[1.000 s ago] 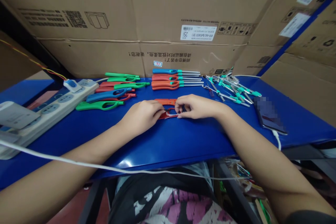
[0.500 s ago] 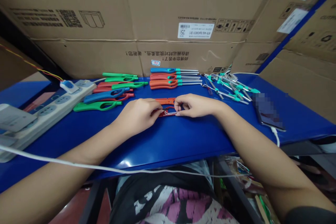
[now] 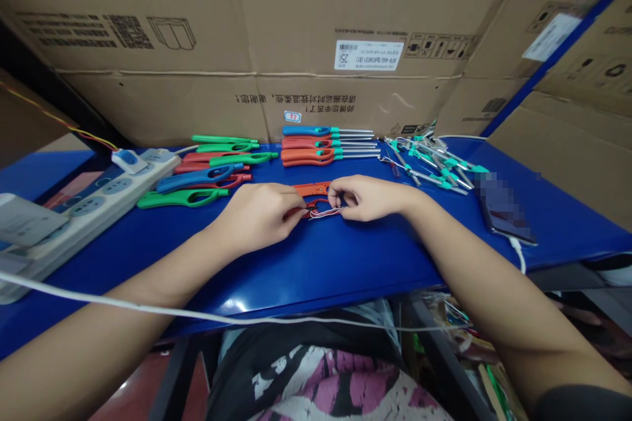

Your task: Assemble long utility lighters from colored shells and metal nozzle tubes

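Note:
Near the middle of the blue table, my left hand (image 3: 264,214) is closed on the left end of a red lighter handle (image 3: 316,202), with a small dark part at the fingertips. My right hand (image 3: 368,198) pinches thin white wires (image 3: 324,213) at the handle's right side. An orange handle piece (image 3: 312,189) lies just behind, between the hands. Farther back is a stack of lighters with metal tubes (image 3: 309,156). Green, blue and red handles (image 3: 197,179) lie to the left, and metal tubes with teal ends (image 3: 439,161) are heaped to the right.
A white power strip (image 3: 118,187) lies at the left. A phone (image 3: 503,210) with a white cable is at the right. Another white cable (image 3: 197,314) crosses before my body. Cardboard (image 3: 276,33) stands behind the table (image 3: 316,270).
My right fingertips have moved slightly to the right and the white wires now sit a little lower, in front of the red handle. My left hand has hardly moved.

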Tool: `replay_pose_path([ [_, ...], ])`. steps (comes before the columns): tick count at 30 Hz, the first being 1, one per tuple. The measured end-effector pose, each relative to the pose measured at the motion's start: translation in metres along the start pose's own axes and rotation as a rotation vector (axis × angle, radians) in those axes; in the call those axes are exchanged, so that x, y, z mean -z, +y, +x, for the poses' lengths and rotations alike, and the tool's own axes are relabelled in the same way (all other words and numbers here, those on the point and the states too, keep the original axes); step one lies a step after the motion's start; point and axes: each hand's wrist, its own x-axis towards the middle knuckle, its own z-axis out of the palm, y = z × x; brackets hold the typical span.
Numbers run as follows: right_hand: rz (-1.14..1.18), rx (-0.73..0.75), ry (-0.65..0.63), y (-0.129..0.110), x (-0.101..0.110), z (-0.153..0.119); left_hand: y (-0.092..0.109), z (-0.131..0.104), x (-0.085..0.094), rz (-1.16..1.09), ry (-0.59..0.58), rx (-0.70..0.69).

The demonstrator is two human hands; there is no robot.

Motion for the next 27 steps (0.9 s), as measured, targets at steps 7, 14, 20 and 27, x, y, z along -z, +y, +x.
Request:
replay_pose_path([
  [7, 0.003, 0.010, 0.022, 0.0009, -0.0005, 0.0006, -0.0011, -0.0013, -0.0014, 0.069, 0.074, -0.061],
  [14, 0.011, 0.096, 0.011, 0.0046, -0.0001, -0.0006, -0.0019, -0.0014, -0.0025, 0.109, 0.121, -0.079],
  [20, -0.028, 0.138, -0.002, 0.0063, 0.0000, 0.0006, -0.0019, -0.0002, -0.0049, 0.042, 0.137, -0.037],
  [27, -0.031, 0.076, 0.005, 0.0028, -0.0009, 0.0013, -0.0003, 0.0027, -0.0091, -0.364, 0.079, 0.090],
])
